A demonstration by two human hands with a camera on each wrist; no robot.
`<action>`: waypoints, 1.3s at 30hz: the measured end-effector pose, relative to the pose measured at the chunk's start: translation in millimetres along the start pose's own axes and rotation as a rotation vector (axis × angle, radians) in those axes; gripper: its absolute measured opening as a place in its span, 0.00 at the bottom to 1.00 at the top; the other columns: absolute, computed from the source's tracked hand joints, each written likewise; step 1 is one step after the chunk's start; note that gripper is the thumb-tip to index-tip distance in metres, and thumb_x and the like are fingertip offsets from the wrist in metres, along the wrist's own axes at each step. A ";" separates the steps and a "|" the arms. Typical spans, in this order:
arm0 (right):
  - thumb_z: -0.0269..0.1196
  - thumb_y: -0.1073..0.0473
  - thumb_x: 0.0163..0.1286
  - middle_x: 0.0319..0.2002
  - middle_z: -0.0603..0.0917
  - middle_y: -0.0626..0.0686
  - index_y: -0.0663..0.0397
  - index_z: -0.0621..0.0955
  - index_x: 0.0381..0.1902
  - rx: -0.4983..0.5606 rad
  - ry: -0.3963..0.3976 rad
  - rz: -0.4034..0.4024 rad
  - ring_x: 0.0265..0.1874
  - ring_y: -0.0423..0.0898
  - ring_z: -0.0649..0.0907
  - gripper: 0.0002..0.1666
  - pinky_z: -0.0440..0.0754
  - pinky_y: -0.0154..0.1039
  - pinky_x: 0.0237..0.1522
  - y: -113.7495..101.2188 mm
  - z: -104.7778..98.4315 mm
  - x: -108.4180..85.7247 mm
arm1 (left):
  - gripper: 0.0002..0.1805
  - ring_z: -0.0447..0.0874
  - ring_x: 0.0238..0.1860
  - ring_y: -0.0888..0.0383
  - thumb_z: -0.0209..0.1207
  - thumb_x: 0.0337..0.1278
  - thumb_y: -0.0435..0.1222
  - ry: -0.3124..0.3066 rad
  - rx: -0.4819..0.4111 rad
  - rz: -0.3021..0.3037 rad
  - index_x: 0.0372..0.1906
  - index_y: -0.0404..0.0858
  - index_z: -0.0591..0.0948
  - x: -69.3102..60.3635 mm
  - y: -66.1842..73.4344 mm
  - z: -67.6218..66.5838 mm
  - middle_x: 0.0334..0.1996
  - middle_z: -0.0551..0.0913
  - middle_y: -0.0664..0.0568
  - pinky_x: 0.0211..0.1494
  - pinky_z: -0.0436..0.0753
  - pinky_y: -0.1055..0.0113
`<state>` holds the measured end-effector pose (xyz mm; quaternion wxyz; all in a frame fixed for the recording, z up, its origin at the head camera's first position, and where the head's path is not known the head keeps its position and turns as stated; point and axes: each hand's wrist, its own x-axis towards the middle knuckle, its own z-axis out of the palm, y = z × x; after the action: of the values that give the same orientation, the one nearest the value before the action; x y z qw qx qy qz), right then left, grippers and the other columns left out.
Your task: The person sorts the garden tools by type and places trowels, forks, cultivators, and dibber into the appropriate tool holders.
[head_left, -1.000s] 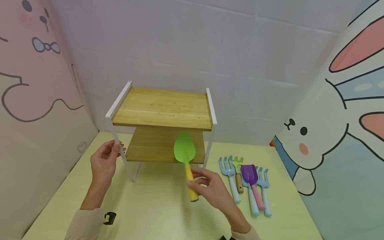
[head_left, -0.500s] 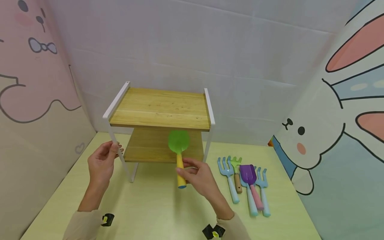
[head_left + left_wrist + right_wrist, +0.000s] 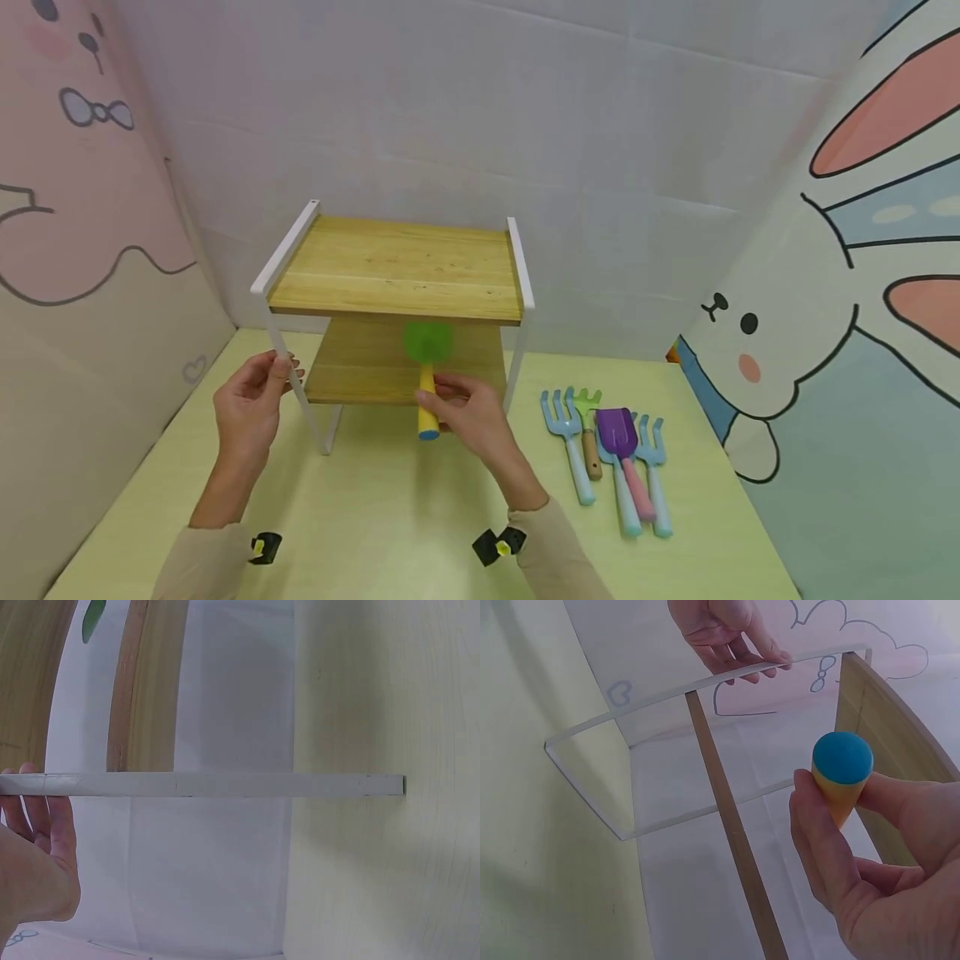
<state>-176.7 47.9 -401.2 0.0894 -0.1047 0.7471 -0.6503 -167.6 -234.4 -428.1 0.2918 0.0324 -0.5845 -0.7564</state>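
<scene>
A toy garden trowel with a green blade [image 3: 428,342] and a yellow handle [image 3: 838,799] points into the gap between the two boards of a wooden shelf rack [image 3: 397,271]. My right hand [image 3: 472,412] pinches that handle between thumb and fingers, its blue end facing me. Part of the blade sits in the shade under the top board. At the rack's left side, my left hand [image 3: 251,404] holds the white front leg [image 3: 225,784], thumb and fingers on either side of it. The lower board [image 3: 360,375] bears nothing else that I can see.
Right of the rack, several small garden tools lie on the pale yellow table [image 3: 360,533]: a blue fork [image 3: 567,433], a green rake [image 3: 589,433] with a wooden handle, a purple shovel [image 3: 617,433] and another blue fork [image 3: 652,467]. Cartoon-printed cloth walls [image 3: 480,108] enclose the table.
My right hand has moved left and forward, carrying the trowel's blade deeper between the boards and levelling it. My left hand stays on the leg. The view shifts slightly.
</scene>
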 end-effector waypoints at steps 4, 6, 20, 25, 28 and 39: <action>0.72 0.53 0.70 0.51 0.86 0.61 0.68 0.79 0.63 -0.017 0.004 0.024 0.43 0.50 0.89 0.31 0.91 0.42 0.41 -4.0 6.6 7.9 | 0.08 0.90 0.34 0.61 0.61 0.70 0.27 0.008 0.001 -0.003 0.44 0.23 0.84 -1.1 0.3 -1.5 0.33 0.89 0.52 0.43 0.88 0.74; 0.72 0.53 0.70 0.51 0.86 0.60 0.68 0.79 0.63 -0.036 0.009 0.038 0.42 0.50 0.89 0.32 0.91 0.42 0.41 -5.3 9.3 11.7 | 0.08 0.90 0.34 0.61 0.61 0.70 0.28 0.008 0.004 -0.006 0.44 0.23 0.84 -1.2 -0.1 -1.6 0.33 0.89 0.52 0.43 0.88 0.74; 0.74 0.56 0.67 0.46 0.88 0.61 0.71 0.82 0.55 -0.082 0.025 0.070 0.39 0.52 0.90 0.27 0.91 0.41 0.37 -2.6 28.9 37.6 | 0.08 0.90 0.34 0.62 0.62 0.70 0.28 0.003 0.015 0.001 0.45 0.24 0.84 0.3 -0.8 -0.5 0.34 0.89 0.52 0.43 0.88 0.74; 0.73 0.57 0.68 0.44 0.89 0.60 0.70 0.83 0.54 -0.099 0.023 0.074 0.36 0.50 0.90 0.25 0.91 0.39 0.35 -5.4 37.4 44.9 | 0.08 0.90 0.34 0.62 0.62 0.70 0.28 0.004 0.016 0.001 0.44 0.24 0.84 -0.3 -0.1 0.1 0.34 0.89 0.53 0.43 0.88 0.74; 0.73 0.57 0.67 0.43 0.89 0.60 0.71 0.83 0.54 -0.103 0.020 0.072 0.35 0.50 0.90 0.25 0.91 0.38 0.34 -6.1 42.4 48.7 | 0.08 0.90 0.34 0.62 0.62 0.70 0.28 0.008 0.017 -0.007 0.44 0.25 0.84 -0.3 -0.1 -0.1 0.34 0.89 0.53 0.43 0.88 0.74; 0.74 0.52 0.66 0.39 0.90 0.56 0.66 0.87 0.50 -0.256 0.047 0.035 0.27 0.44 0.89 0.24 0.87 0.32 0.29 -11.9 51.4 59.1 | 0.08 0.90 0.34 0.62 0.62 0.70 0.29 0.007 0.020 -0.008 0.45 0.25 0.84 0.1 -1.1 -0.6 0.34 0.89 0.52 0.43 0.88 0.74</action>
<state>-219.2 -18.7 -396.3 0.0692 -0.0868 0.8277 -0.5501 -167.9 -234.8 -429.3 0.2906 0.0404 -0.5910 -0.7514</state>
